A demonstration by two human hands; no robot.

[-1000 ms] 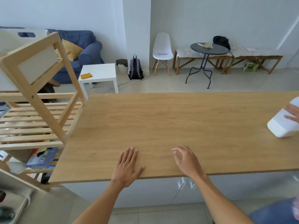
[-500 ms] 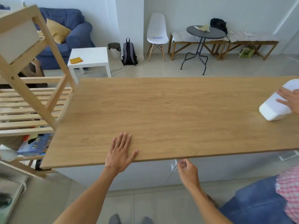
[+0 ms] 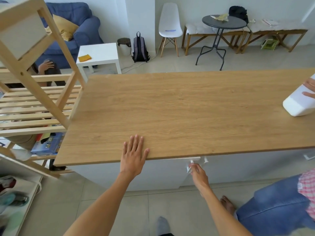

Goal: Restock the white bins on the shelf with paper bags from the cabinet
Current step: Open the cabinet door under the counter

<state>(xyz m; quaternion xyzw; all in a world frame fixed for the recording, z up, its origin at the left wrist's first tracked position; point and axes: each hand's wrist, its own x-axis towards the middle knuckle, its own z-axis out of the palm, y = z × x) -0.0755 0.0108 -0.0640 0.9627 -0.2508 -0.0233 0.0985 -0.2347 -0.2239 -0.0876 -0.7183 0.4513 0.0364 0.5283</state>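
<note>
Cabinet (image 3: 153,174) handle (image 3: 188,167), at 5 o'clock below the table (image 3: 187,113), is gripped by right hand (image 3: 198,174) fingers; left hand (image 3: 133,155) lies flat, fingers straight.

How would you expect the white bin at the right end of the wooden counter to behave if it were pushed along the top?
The white bin looks like smooth, rigid plastic, so it would probably slide easily on the counter and keep its shape. It seems tilted, steadied by another person's hand, so it may rock or tip. What it holds is hidden, so its weight is uncertain.
</note>
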